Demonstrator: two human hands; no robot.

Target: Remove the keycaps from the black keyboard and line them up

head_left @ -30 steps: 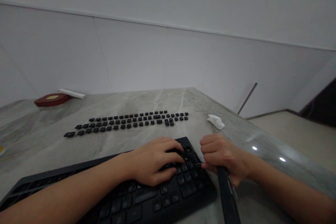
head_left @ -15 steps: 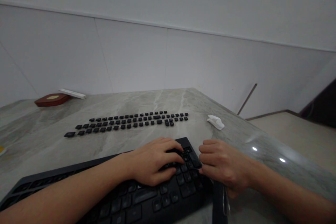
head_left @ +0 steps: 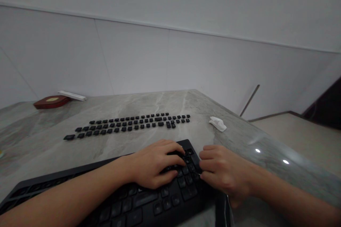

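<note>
A black keyboard (head_left: 138, 198) lies slanted across the near part of the table, with bare sockets in its far rows. My left hand (head_left: 157, 165) rests flat on it, fingers a little apart, near the key block at its right end. At that end's edge, my right hand (head_left: 222, 170) is closed in a fist round a thin metal tool, mostly hidden; its bright tip (head_left: 198, 173) pokes out toward the keys. Beneath the right hand, a thin shiny strand runs beside a dark strip (head_left: 221, 211). Removed keycaps (head_left: 129, 123) lie in three rows beyond the keyboard.
A crumpled white tissue (head_left: 217, 123) lies to the right of the keycaps. At the far left sit a dark red box (head_left: 50, 102) and a white bar (head_left: 71, 95). The marble-patterned table (head_left: 255, 138) ends along a slanting right edge, and a wall stands behind.
My right hand has shifted very slightly left and down at the keyboard's edge, still closed. My left hand stays in place. The view has moved a touch.
</note>
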